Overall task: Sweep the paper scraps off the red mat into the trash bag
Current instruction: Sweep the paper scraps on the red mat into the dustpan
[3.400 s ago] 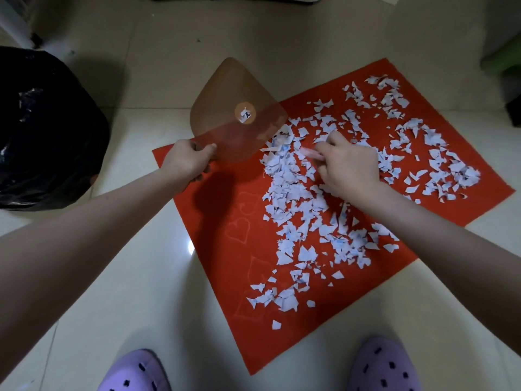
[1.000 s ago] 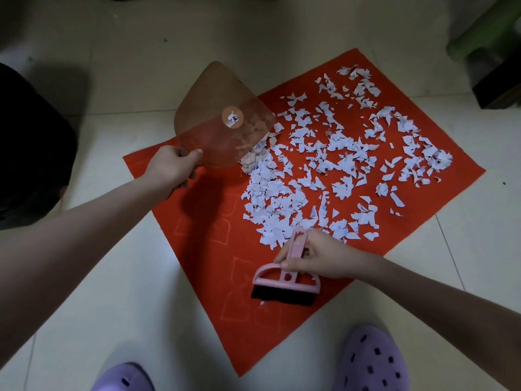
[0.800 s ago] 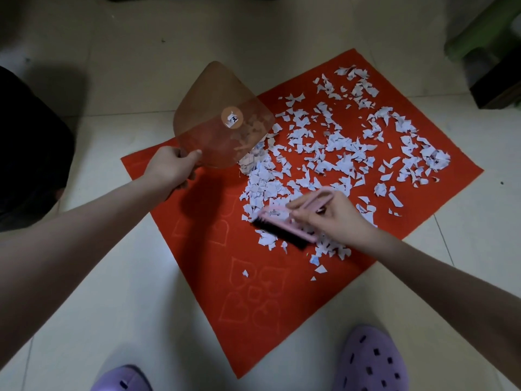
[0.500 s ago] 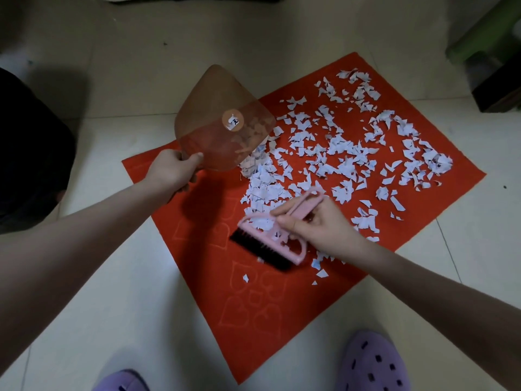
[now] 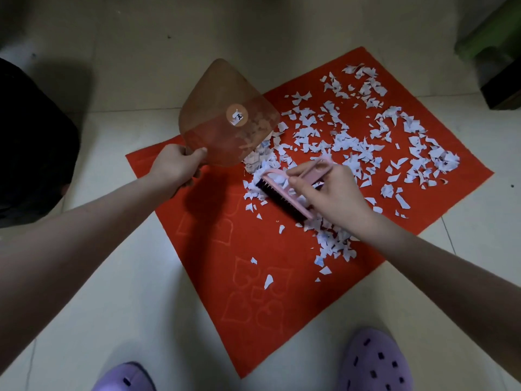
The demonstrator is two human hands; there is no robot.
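Most paper scraps [image 5: 338, 142] lie on the red mat [image 5: 282, 292], so barely started; left hand [image 5: 176, 165] pinch-grips the dustpan [image 5: 222, 108], right hand [image 5: 329, 193] has a closed grip on the brush [image 5: 282, 200].

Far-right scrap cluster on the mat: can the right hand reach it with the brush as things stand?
Probably yes. The right hand grips the brush mid-mat; only loose scraps on the red mat lie between it and that cluster, with nothing standing in the way.
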